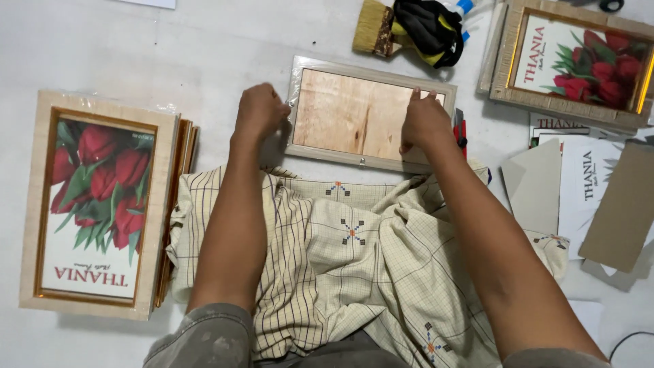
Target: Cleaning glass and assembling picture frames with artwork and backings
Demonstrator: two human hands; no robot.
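On the white floor (204, 54), the frame (364, 112) (back up) lies lengthwise left-to-right.

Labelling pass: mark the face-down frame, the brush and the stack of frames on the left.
face-down frame (354, 112): head view, wooden backing board.
brush (368, 26): head view, bristles.
stack of frames (163, 146): head view, top frame's right border.

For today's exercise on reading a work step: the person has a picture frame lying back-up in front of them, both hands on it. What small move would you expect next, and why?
Probably peeling the clear wrap off the frame. The left hand pinches the crinkled film at the frame's left edge, while the right hand presses down near the right end, steadying it.
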